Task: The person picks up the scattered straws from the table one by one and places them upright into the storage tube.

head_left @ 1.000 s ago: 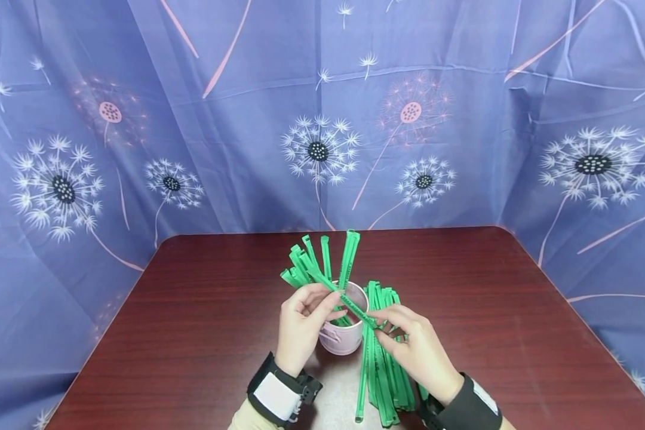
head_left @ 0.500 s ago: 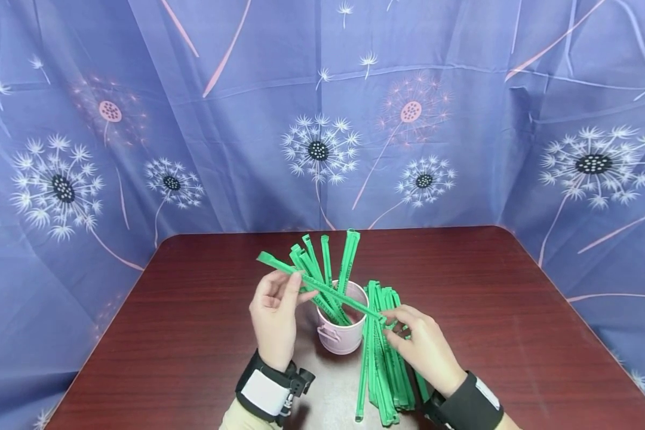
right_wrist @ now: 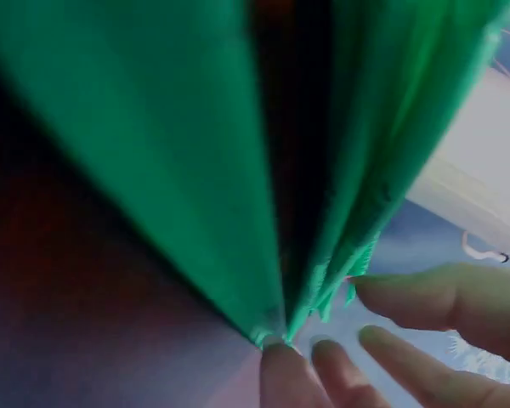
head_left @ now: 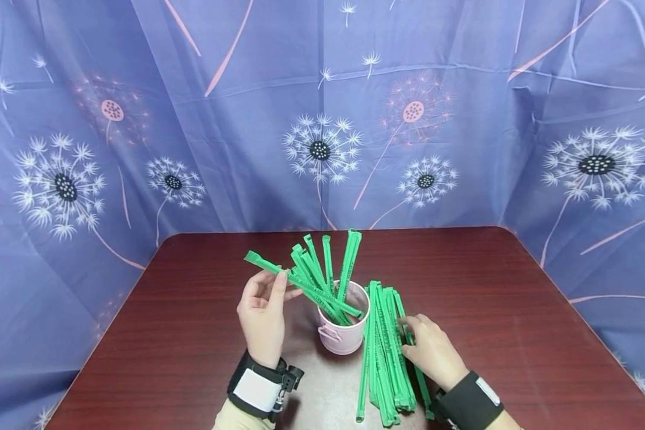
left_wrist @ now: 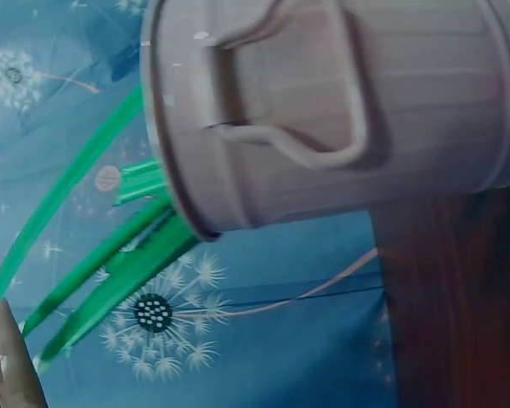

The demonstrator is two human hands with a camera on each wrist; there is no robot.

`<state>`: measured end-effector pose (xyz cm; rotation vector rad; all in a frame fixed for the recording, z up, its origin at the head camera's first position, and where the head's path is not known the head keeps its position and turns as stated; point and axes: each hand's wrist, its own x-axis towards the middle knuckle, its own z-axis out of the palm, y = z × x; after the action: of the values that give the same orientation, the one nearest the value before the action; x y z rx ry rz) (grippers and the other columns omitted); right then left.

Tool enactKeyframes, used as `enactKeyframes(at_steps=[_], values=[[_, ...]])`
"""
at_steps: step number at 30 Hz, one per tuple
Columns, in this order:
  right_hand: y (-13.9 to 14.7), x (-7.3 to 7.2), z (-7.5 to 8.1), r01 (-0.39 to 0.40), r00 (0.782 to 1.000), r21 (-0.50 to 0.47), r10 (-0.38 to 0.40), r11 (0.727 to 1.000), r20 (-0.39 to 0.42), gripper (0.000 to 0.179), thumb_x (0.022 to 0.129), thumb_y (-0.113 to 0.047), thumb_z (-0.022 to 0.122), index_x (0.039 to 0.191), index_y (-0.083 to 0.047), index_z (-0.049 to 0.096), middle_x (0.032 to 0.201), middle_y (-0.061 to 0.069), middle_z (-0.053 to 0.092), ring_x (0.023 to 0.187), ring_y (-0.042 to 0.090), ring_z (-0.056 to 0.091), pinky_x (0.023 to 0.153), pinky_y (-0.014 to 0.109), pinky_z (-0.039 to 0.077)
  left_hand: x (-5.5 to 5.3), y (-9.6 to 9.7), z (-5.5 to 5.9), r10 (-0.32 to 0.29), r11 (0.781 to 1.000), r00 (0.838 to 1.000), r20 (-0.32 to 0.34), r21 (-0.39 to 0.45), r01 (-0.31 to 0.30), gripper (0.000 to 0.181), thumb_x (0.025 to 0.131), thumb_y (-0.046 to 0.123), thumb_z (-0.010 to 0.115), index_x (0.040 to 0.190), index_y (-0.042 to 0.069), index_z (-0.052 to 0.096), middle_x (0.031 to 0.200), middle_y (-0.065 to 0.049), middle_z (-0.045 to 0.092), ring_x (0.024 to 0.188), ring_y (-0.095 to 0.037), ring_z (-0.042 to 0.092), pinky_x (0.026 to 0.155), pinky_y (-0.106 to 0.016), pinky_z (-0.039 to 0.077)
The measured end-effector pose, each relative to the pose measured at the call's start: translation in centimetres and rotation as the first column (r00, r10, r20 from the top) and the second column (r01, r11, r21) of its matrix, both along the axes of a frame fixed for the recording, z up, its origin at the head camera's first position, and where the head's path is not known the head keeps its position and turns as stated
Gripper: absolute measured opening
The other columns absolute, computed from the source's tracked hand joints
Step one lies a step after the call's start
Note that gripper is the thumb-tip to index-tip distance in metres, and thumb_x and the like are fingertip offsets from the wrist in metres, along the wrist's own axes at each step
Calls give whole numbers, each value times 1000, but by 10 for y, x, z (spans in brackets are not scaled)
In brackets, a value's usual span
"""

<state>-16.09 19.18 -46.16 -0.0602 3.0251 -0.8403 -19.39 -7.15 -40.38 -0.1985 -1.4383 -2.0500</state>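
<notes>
My left hand (head_left: 263, 319) pinches a long green wrapped straw (head_left: 260, 261) between thumb and fingers. That straw slants down to the right, its lower end over the mouth of a small pink bucket (head_left: 341, 341). Several more green wrapped straws (head_left: 326, 257) stand leaning inside the bucket. In the left wrist view, the bucket (left_wrist: 433, 102) lies close by and one fingertip (left_wrist: 13, 357) shows at the edge. At the right side of a pile of green wrapped straws (head_left: 384, 358), my right hand (head_left: 432, 349) has its fingertips against the outermost straw (right_wrist: 178, 170), thumb apart from it.
A dark red-brown wooden table (head_left: 516, 334) carries everything. Behind it hangs a blue cloth (head_left: 236, 161) printed with dandelions. The straw pile lies just right of the bucket, lengthwise towards me.
Both hands held the straw over the bucket. The left has drawn it left; the right has let go of its lower end and moved right and down to the pile.
</notes>
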Motion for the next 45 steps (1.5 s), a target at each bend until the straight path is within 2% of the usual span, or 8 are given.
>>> enactKeyframes(at_steps=[4,10,12,19,27,32,40,45], values=[[3,-2,-4,4,999,18,-5,1000,43,46,78,-1,74,122,6,67,96,11,62,77,22,56,63,41,47,-2,2,-7,-4,999,1000,-3,-48,4,31,91,4,68,101,-23,58,88,2,72,70,-11,71,61,-32,64],[4,-4,-6,6,995,20,-8,1000,104,49,81,-4,75,126,11,62,99,14,64,81,24,59,62,40,47,-4,7,-14,19,988,1000,20,-156,-16,28,89,8,71,98,-18,64,81,-21,69,67,-14,69,61,-31,63],[5,-4,-6,21,991,-5,-20,1000,131,50,82,-4,73,128,11,61,104,18,65,72,24,60,57,39,48,-4,9,-16,27,982,999,31,-189,-20,28,89,10,72,96,-16,66,80,-25,68,67,-15,69,60,-30,63],[5,0,-6,69,977,-108,-45,992,209,51,85,-3,69,131,15,56,75,8,54,45,20,53,42,35,49,-5,10,-26,36,961,997,70,-276,-15,30,88,19,74,93,-11,68,78,-19,69,67,-17,70,61,-35,64],[8,0,-6,110,961,-187,-57,976,270,50,83,-6,72,126,14,58,81,10,59,47,23,56,44,37,55,-6,9,-33,47,918,995,89,-395,-8,30,88,25,73,93,-4,72,78,-12,72,63,-9,69,57,-28,62],[8,1,-3,138,965,-238,-77,961,249,51,83,-6,73,127,13,57,87,11,61,54,22,58,47,37,56,-8,8,-34,63,910,991,118,-414,-8,30,89,26,73,93,-3,71,82,-12,73,64,-9,68,55,-36,63],[3,2,5,140,985,-310,-99,940,144,45,86,-2,66,129,8,57,84,7,57,59,20,56,50,36,54,-7,8,-34,77,912,984,163,-409,-3,33,87,26,75,96,-3,63,82,-11,70,66,-21,69,53,-34,62],[-2,6,15,123,992,-390,-105,913,68,39,88,-2,65,127,3,61,92,7,60,71,19,61,59,34,56,-3,10,-33,60,913,979,197,-407,26,31,85,29,77,90,1,63,73,-7,68,57,-13,66,47,-29,59]])
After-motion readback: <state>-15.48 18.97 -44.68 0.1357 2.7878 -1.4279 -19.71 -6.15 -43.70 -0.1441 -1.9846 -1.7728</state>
